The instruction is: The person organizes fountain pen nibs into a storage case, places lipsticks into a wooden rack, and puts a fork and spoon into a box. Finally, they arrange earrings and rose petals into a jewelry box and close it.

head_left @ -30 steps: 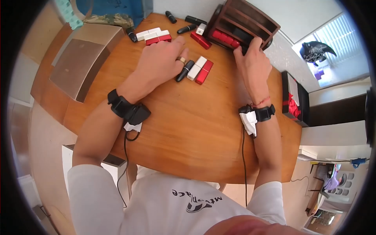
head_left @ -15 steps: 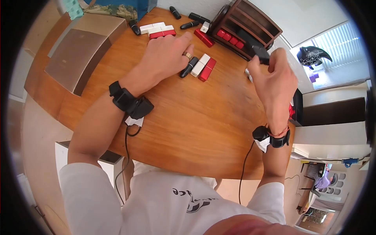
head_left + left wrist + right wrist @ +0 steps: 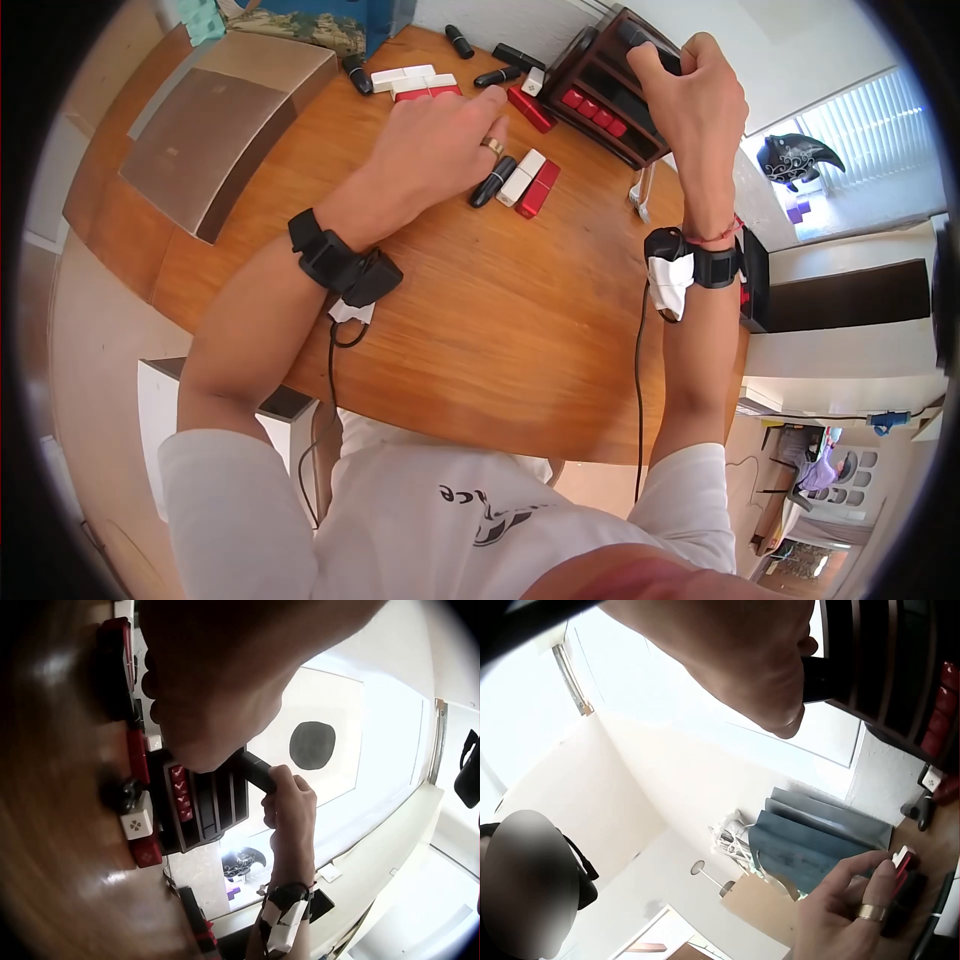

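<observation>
The right hand (image 3: 700, 95) grips a small tube (image 3: 645, 45) at the top of the little shelf (image 3: 610, 90). Under that grip, a row of tubes (image 3: 588, 108) lies in the shelf's low slot. The shelf stands on the table (image 3: 500, 300), at its far edge. To the left of the grip, the left hand (image 3: 440, 150) rests on the table. Three tubes (image 3: 520, 182) lie side by side just right of this hand, between both hands. More tubes (image 3: 415, 82) lie behind the left hand. A box (image 3: 215, 130) sits far left.
</observation>
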`<move>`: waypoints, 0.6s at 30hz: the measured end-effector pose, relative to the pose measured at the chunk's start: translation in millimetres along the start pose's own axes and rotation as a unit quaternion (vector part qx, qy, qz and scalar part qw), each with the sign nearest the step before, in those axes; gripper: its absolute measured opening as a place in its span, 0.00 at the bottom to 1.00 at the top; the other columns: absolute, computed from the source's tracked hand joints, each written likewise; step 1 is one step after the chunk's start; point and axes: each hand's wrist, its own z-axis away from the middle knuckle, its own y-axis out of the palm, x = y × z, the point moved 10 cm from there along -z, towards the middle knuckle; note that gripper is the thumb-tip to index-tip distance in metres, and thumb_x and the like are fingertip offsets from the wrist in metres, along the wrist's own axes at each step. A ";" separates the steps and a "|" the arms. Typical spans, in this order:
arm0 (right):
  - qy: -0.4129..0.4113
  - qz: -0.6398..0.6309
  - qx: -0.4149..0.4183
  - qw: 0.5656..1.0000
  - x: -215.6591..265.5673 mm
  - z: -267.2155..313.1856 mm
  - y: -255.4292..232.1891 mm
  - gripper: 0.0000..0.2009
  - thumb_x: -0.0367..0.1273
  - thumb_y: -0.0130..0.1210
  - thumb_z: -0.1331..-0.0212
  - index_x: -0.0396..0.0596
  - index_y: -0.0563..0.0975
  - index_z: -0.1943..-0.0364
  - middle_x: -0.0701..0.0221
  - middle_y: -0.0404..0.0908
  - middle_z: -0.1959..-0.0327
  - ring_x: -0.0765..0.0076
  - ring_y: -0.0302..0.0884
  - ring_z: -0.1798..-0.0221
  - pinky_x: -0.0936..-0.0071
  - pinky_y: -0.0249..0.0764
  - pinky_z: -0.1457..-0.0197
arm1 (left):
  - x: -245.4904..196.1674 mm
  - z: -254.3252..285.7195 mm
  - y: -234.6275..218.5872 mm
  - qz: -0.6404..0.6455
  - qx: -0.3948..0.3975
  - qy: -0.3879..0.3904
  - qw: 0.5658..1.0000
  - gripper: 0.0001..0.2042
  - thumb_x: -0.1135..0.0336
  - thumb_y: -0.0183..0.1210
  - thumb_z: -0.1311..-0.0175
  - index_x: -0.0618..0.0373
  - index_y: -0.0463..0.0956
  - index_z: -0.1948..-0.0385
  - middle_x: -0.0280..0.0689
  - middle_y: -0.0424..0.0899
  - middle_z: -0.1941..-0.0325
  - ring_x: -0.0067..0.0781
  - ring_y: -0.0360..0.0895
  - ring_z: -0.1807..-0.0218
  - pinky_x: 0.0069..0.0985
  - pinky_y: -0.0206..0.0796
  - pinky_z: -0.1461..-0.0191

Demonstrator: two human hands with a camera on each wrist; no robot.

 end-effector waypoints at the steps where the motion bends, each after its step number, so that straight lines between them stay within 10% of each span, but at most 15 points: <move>1: -0.001 0.009 0.013 1.000 2.9 0.3 2.5 0.24 0.51 0.65 0.45 0.43 0.72 0.74 0.57 0.79 0.81 0.45 0.77 0.76 0.56 0.75 0.66 | 0.7 0.3 0.5 0.003 -0.002 0.001 1.000 0.08 0.65 0.58 0.28 0.55 0.80 0.54 0.43 0.84 0.75 0.52 0.84 0.69 0.46 0.72 0.64; 18: 0.013 0.036 -0.010 0.999 -7.4 -13.4 41.1 0.28 0.54 0.63 0.34 0.37 0.78 0.62 0.43 0.88 0.65 0.28 0.87 0.57 0.44 0.82 0.51 | 24.2 -8.7 -31.6 -0.053 -0.077 -0.051 0.994 0.09 0.66 0.60 0.32 0.55 0.82 0.55 0.46 0.89 0.68 0.57 0.86 0.62 0.49 0.77 0.57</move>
